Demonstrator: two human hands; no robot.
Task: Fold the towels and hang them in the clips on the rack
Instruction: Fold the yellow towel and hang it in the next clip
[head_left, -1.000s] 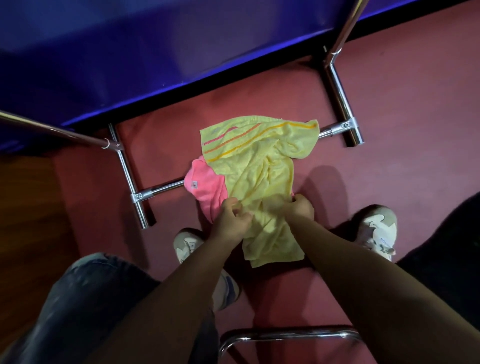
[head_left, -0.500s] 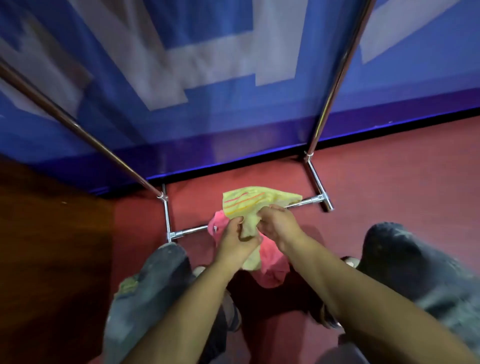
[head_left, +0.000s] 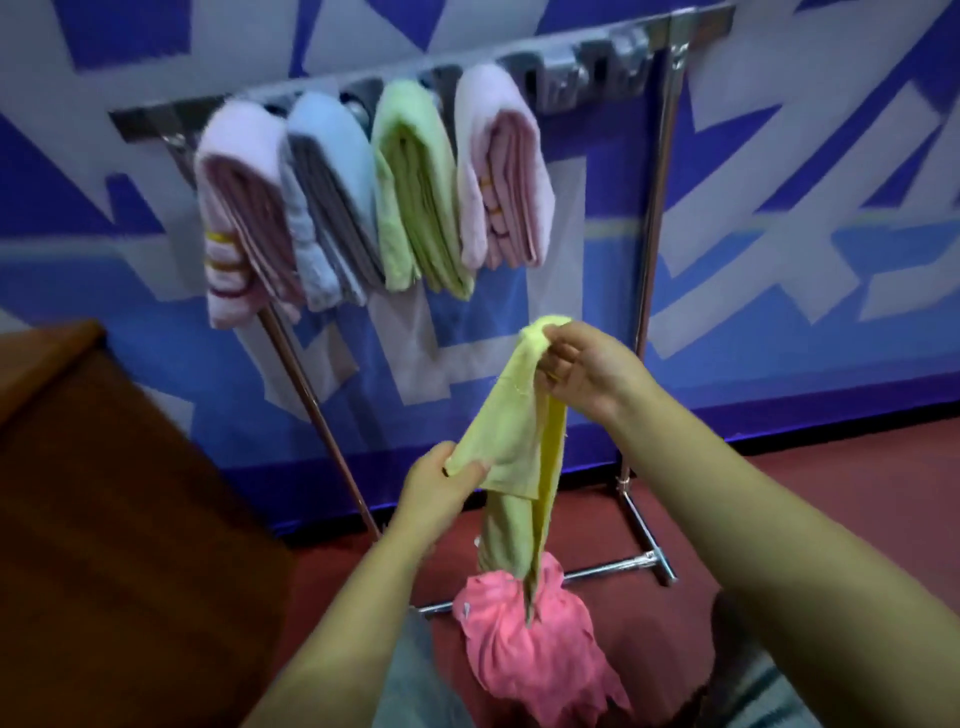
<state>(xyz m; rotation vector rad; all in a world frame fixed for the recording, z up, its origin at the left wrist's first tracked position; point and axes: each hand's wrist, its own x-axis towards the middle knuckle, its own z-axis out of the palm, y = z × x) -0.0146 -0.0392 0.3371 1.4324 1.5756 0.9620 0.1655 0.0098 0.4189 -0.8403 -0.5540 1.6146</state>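
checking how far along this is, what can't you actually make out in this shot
- Head view, clips on the rack: motion-blurred, so free ones can't be counted.
- Yellow towel: its lower end hangs in front of the pink towel; touching or apart, unclear.
- Left hand and right hand: fingertips buried in cloth.
- Pink towel: its underside is hidden by its own folds.

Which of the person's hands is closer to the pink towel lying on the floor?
Left. The left hand grips the yellow towel low, just above the pink towel; the right hand pinches it higher up.
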